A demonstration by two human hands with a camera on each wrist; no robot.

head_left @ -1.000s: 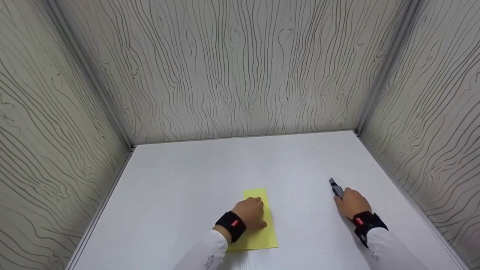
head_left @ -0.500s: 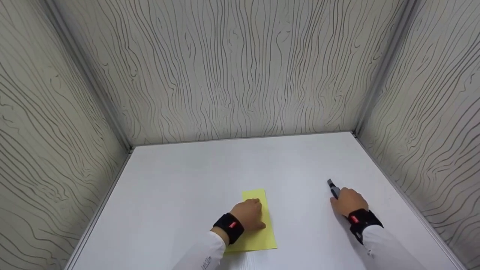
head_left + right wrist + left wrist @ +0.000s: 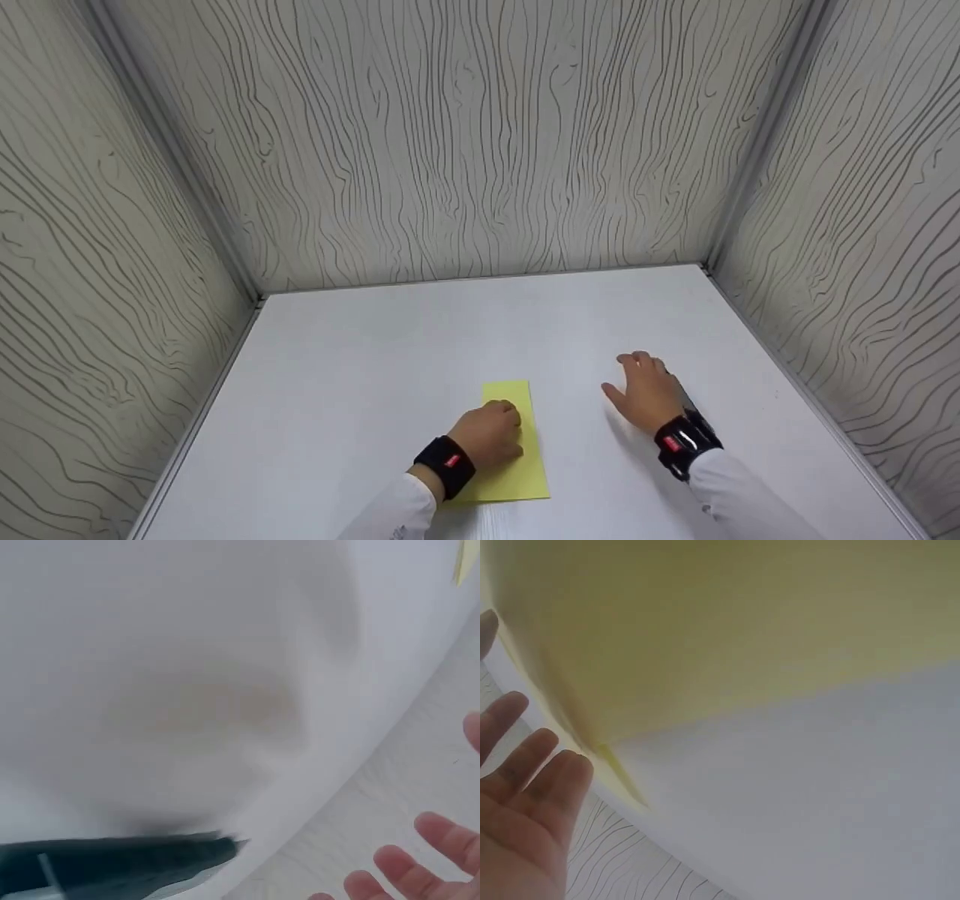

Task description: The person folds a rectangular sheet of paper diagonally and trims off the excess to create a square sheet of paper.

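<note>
A yellow sheet of paper (image 3: 531, 457) lies on the white table, and my left hand (image 3: 487, 433) rests over it. In the left wrist view, the left fingers (image 3: 559, 780) look relaxed beside the paper's edge, where a second yellow layer peeks out. To the right, my right hand (image 3: 646, 391) hovers above the table with fingers spread, holding nothing. Beneath and beside it lies a utility knife (image 3: 688, 403), mostly hidden by the hand and wristband. The knife's dark body (image 3: 112, 864) shows blurred at the lower left of the right wrist view.
The white tabletop (image 3: 375, 337) meets a wood-grain patterned panel (image 3: 465, 150) at the back, with similar panels on both sides. Grey metal strips run along the corners and table edges.
My right hand has let go of the utility knife and moved left toward the paper, its fingers opening out. The left hand has stayed on the paper with almost no movement.
</note>
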